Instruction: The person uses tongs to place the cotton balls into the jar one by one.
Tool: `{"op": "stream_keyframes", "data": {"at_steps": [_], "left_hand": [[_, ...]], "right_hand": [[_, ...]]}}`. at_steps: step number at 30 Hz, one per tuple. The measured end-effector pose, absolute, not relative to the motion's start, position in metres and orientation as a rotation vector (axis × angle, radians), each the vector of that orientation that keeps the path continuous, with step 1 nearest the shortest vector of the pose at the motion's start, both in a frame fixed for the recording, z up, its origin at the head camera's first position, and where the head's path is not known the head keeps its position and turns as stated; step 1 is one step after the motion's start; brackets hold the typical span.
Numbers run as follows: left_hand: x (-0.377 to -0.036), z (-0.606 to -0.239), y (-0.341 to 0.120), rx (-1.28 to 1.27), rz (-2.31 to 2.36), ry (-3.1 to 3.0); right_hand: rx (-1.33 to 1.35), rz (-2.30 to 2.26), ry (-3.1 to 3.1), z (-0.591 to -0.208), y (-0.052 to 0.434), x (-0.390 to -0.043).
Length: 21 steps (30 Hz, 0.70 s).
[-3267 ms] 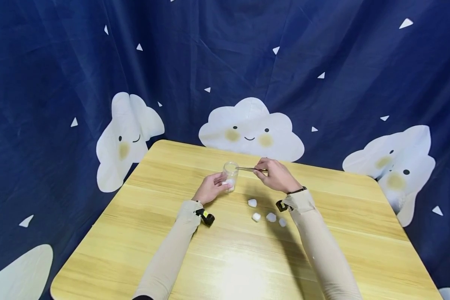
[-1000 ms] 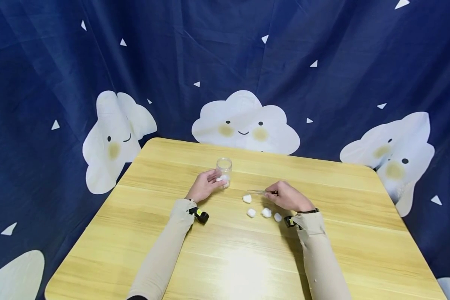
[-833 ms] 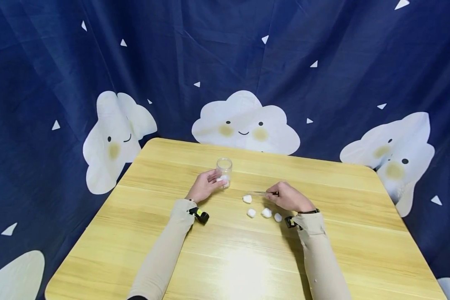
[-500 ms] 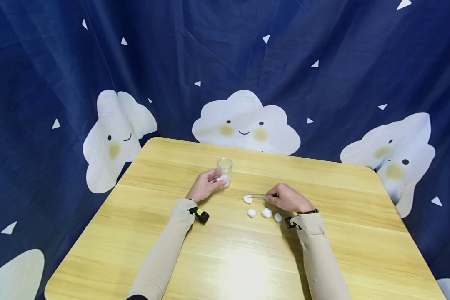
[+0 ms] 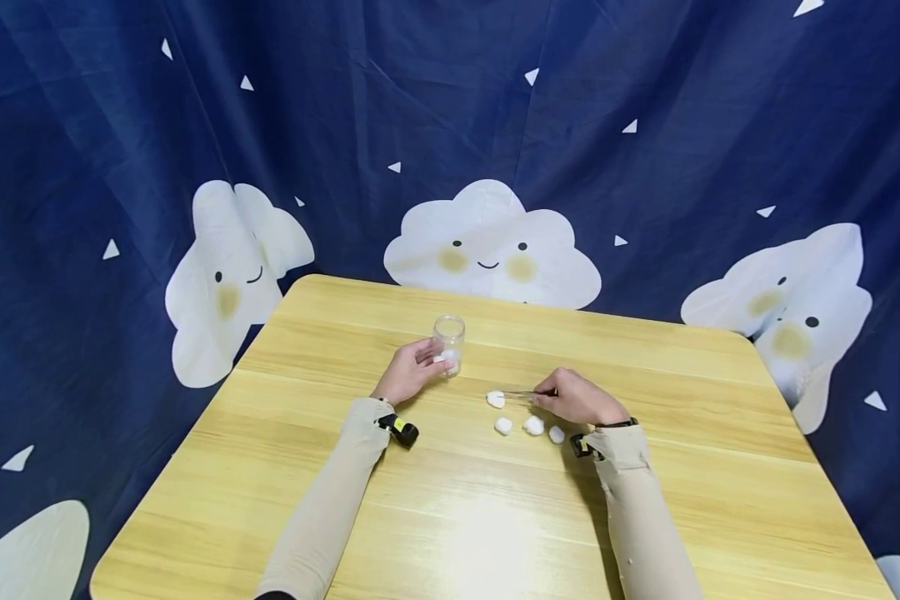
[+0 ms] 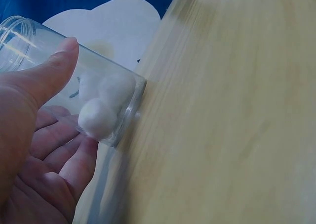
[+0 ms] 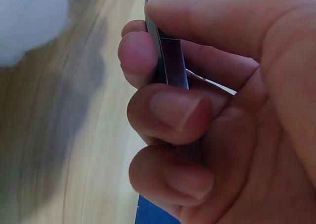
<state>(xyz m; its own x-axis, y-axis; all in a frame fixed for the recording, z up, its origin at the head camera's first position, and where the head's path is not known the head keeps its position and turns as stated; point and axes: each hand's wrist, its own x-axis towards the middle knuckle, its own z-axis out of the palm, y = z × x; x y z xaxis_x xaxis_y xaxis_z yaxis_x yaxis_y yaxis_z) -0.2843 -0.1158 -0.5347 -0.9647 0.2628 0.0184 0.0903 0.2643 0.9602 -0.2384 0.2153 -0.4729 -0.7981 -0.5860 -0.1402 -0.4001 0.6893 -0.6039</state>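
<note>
My left hand (image 5: 407,372) holds a clear jar (image 5: 448,330) upright on the table, thumb on one side and fingers on the other. Several white cotton balls (image 6: 98,117) lie at the bottom of the jar in the left wrist view. Metal tweezers (image 5: 522,394) are pinched in my right hand (image 5: 579,397), thumb against the curled fingers. Their tips reach the nearest cotton ball (image 5: 495,400), which lies on the table; whether they grip it is too small to tell. In the right wrist view the tweezers' shank (image 7: 173,61) shows, but the tips are out of frame.
Three more cotton balls lie in front of the tweezers: a left one (image 5: 502,427), a middle one (image 5: 533,426) and a right one (image 5: 557,434). The wooden table (image 5: 330,333) ends at a dark blue curtain (image 5: 330,108) printed with clouds.
From the jar's mouth, my right hand has come down and nearer, bringing the tweezer tips onto the far cotton ball. My left hand keeps its hold on the jar. The head view has shifted slightly.
</note>
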Motion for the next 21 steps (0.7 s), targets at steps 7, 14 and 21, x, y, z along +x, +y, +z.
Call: {"op": "stream_keyframes", "data": {"at_steps": [7, 14, 21], "left_hand": [[-0.2843, -0.5344, -0.1157, 0.337, 1.780, 2.388], [-0.2850, -0.5339, -0.1152, 0.338, 1.779, 2.384], [-0.2847, -0.5348, -0.1150, 0.335, 1.773, 2.394]], "right_hand": [[-0.787, -0.785, 2.600, -0.4756, 0.2148, -0.2393], [-0.824, -0.773, 2.624, -0.4773, 0.2167, -0.2386], [-0.815, -0.766, 2.641, -0.4788, 0.2157, -0.2394]]}}
